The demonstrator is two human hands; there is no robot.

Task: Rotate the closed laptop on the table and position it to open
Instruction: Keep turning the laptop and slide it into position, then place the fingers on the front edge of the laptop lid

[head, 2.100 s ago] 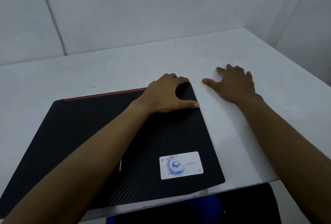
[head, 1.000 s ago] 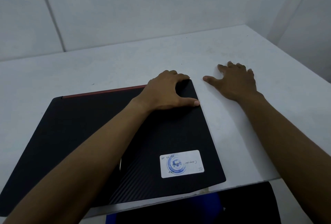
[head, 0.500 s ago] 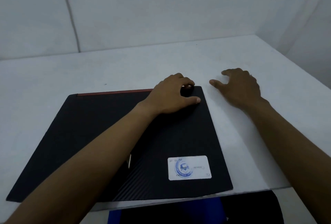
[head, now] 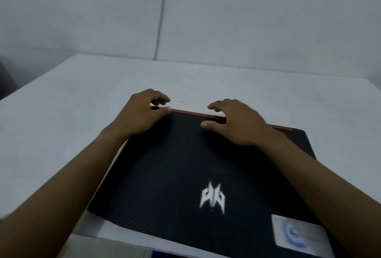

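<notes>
The closed black laptop (head: pixel 185 165) lies flat on the white table (head: pixel 61 113), slightly skewed, its red strip (head: pixel 193 113) along the far edge. A white logo (head: pixel 212 197) shows on the lid and a white sticker (head: pixel 296 233) sits at the near right corner. My left hand (head: pixel 142 113) is at the far left corner, thumb on the lid and fingers curled over the edge. My right hand (head: pixel 237 123) holds the far edge near its middle the same way. The picture is blurred.
The laptop's near edge lies close to the table's front edge (head: pixel 115 237), with something dark blue (head: pixel 165 254) just below it. A white wall with a vertical seam (head: pixel 160 20) stands behind the table. Bare tabletop lies to the left and beyond the laptop.
My right hand has left the table and taken the laptop's far edge. My left hand now sits at the far left corner, uncovering the logo. The laptop lies further right in view.
</notes>
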